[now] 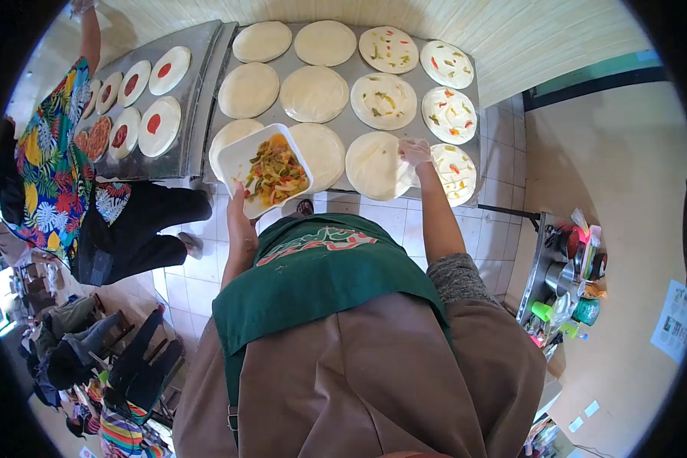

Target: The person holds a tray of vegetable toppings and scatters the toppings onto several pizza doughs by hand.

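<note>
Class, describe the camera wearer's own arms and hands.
The right hand wears a clear plastic glove; a speckled grey sleeve sits near that elbow. The visible left forearm has no sleeve; I can't tell if the left hand is gloved.

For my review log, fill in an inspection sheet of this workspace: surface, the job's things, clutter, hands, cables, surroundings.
Surface: grey worktop, mostly covered by dough rounds.
Job's things: twelve rounds, five topped with vegetable pieces; white tray of cut vegetables.
Clutter: side shelf at right, crowded, with a metal pot and green cup.
Grip: left hand holds the tray; right hand, apparently gloved, is at a plain round's right edge, contents unclear.
Cables: nothing seen clearly.
Surroundings: tiled floor; at left, a person in a floral shirt beside a second table with red-sauced rounds.
</note>
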A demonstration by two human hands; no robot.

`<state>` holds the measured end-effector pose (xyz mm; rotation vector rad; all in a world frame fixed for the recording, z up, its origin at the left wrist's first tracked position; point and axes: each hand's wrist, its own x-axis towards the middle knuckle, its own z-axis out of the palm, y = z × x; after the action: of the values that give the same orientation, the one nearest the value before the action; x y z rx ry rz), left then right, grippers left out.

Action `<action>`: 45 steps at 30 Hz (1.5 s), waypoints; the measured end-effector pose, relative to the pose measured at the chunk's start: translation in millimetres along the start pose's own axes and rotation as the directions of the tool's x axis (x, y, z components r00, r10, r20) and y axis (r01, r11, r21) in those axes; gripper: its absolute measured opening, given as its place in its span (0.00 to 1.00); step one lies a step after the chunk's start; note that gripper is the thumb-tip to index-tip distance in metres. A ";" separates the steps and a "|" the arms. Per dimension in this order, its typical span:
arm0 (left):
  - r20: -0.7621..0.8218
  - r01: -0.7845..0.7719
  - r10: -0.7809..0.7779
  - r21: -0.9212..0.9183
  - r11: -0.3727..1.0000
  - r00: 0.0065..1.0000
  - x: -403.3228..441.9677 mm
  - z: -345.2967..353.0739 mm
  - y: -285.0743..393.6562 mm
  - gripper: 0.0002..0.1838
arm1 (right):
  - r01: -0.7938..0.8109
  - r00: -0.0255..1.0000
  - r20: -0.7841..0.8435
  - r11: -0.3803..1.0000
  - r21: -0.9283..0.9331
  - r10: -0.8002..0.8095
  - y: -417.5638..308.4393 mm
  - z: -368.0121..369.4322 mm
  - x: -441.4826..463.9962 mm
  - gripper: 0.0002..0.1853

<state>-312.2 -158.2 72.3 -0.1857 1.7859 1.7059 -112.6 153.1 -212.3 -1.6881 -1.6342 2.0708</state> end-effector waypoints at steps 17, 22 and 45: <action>0.000 0.025 -0.025 -0.004 1.000 1.000 -10.6 9.8 -7.3 0.27 | 0.170 0.980 -0.101 0.985 -0.021 -0.171 29.2 3.9 30.4 0.05; -0.012 0.018 -0.018 0.002 1.000 1.000 -13.4 11.6 -10.1 0.27 | 0.175 0.967 -0.122 0.929 -0.326 -0.225 37.2 -0.3 35.8 0.07; -0.021 0.053 -0.054 -0.020 0.998 0.998 -8.5 24.2 -18.1 0.26 | 0.642 0.725 0.298 0.452 -0.620 -0.621 52.7 -50.3 -47.8 0.09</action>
<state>-287.6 -140.9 63.0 -0.2592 1.7651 1.6899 -27.2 136.3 -208.8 -0.7906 -2.7193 1.1496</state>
